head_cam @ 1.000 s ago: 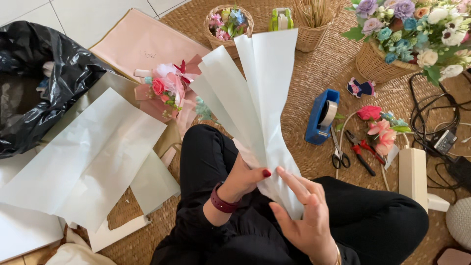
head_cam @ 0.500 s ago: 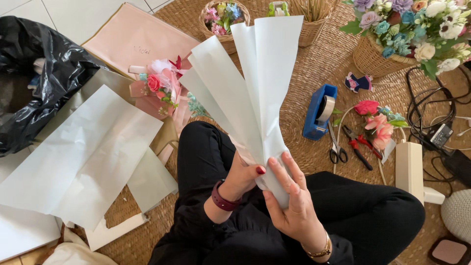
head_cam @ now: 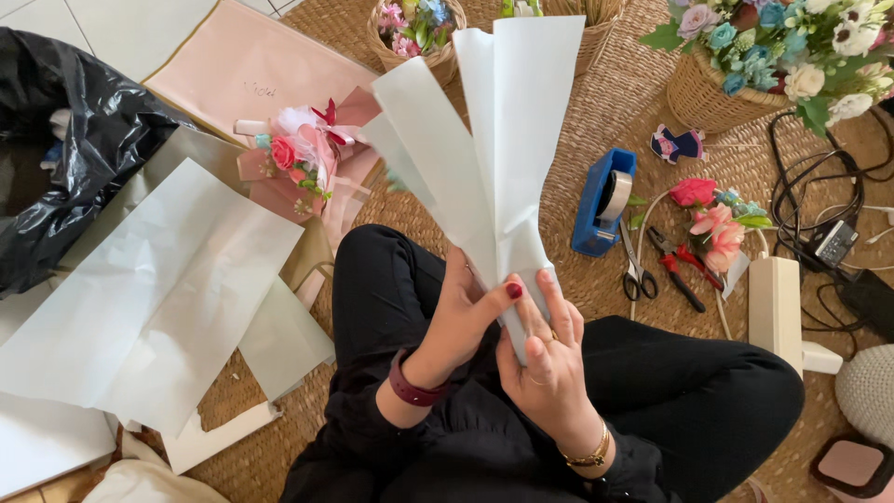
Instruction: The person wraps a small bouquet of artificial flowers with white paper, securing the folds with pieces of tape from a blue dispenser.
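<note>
Above the lap, at the middle of the woven straw mat (head_cam: pixel 596 130), I am seeing the left hand (head_cam: pixel 461 321) and right hand (head_cam: pixel 545 359) both closing their grip around the gathered base of fanned pale white paper sheets (head_cam: pixel 494 158), thumb pressing the fold.

Pale white wrapping paper (head_cam: pixel 494 140) fans above black trousers (head_cam: pixel 652 391). The woven mat (head_cam: pixel 596 121) is tan straw. The tape dispenser (head_cam: pixel 601 200) is blue, the garbage bag (head_cam: pixel 65 140) glossy black, the large paper sheet (head_cam: pixel 251 70) pink, and the wristband (head_cam: pixel 410 387) maroon.
</note>
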